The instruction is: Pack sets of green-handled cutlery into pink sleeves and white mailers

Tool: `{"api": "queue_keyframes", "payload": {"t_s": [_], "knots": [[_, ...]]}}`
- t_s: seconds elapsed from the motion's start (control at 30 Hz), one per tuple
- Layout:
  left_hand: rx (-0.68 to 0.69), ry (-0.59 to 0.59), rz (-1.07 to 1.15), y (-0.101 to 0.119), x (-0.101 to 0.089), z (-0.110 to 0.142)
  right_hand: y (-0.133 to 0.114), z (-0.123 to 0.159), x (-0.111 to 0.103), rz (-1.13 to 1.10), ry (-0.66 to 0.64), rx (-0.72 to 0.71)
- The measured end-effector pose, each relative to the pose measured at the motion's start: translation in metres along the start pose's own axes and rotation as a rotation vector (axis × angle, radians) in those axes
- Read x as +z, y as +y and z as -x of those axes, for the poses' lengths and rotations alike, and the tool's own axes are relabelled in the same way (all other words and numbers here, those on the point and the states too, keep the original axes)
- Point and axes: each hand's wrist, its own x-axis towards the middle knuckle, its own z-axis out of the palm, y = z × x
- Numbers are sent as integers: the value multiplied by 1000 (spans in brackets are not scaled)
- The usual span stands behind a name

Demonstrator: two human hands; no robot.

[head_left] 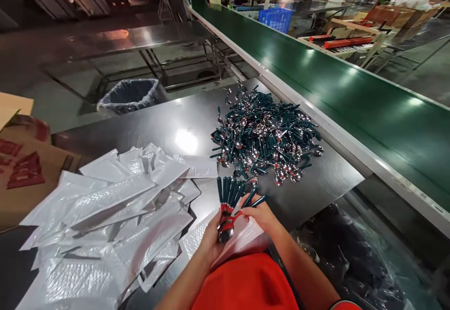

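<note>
Clasping a red-banded bundle of green-handled spoons [228,202], the left hand [211,240] and right hand [256,214] curl around it beside white bubble mailers [105,221], near a spoon heap [267,136] on the worktop [168,129].

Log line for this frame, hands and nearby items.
left hand: grips green-handled spoon bundle | right hand: touching its handles | nearby: spoon pile, white bubble mailers

two hands [211,244] [256,214], one spoon bundle [228,202], one spoon heap [265,134]
</note>
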Motion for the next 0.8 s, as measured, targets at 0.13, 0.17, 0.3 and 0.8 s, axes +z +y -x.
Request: {"api": "queue_keyframes", "payload": {"t_s": [0.13,0.17,0.3,0.8], "knots": [[23,33,-48,-3,0,12,-2,2,-7,39,-29,39],[14,38,-67,-5,0,14,-5,3,-7,67,-39,46],[-77,3,-142,-7,-3,20,-17,11,-2,185,-94,61],[10,-63,-31,5,-35,12,33,-55,-40,1283,121,23]]}}
